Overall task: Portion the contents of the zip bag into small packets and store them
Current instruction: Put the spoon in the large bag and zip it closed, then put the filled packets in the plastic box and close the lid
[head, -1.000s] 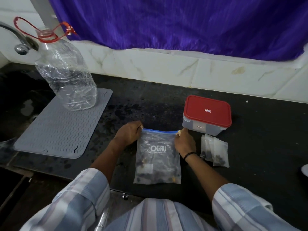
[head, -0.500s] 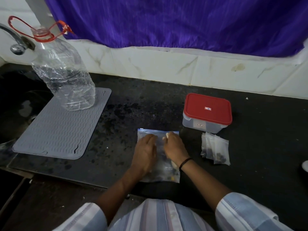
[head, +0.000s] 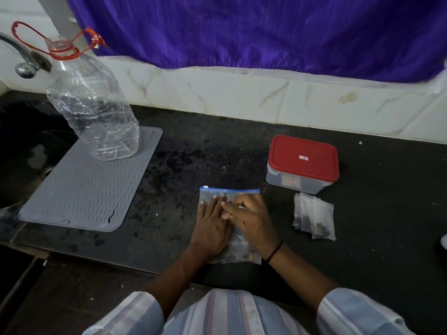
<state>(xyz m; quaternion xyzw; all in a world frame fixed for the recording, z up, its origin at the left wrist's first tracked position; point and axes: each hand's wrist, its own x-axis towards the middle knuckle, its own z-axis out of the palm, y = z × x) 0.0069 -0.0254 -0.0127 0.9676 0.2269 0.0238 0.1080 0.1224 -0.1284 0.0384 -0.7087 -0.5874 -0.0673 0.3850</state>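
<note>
The left hand [head: 211,228] lies flat on the zip bag [head: 229,195], fingers straight and pressing down. The right hand [head: 251,220] rests beside it on the same bag, its fingers bent toward the plastic; whether they pinch the film cannot be told. The bag lies flat on the black countertop [head: 193,153], blue seal strip at the far edge, dark contents gathered at the near end.

Risk: pressure on a bag whose seal may not be fully closed can probably force contents out through a gap. Sliding the palms toward the near edge could push the bag off the counter.

The filled small packets [head: 314,217] lie in a loose stack just right of the bag. The red-lidded container [head: 303,163] stands behind them, lid on. A grey ribbed mat [head: 84,189] lies to the left and carries a crumpled clear bottle [head: 94,110]. A tap [head: 23,65] and a sink [head: 24,153] sit far left. White tiles and a purple curtain [head: 266,30] back the counter.
</note>
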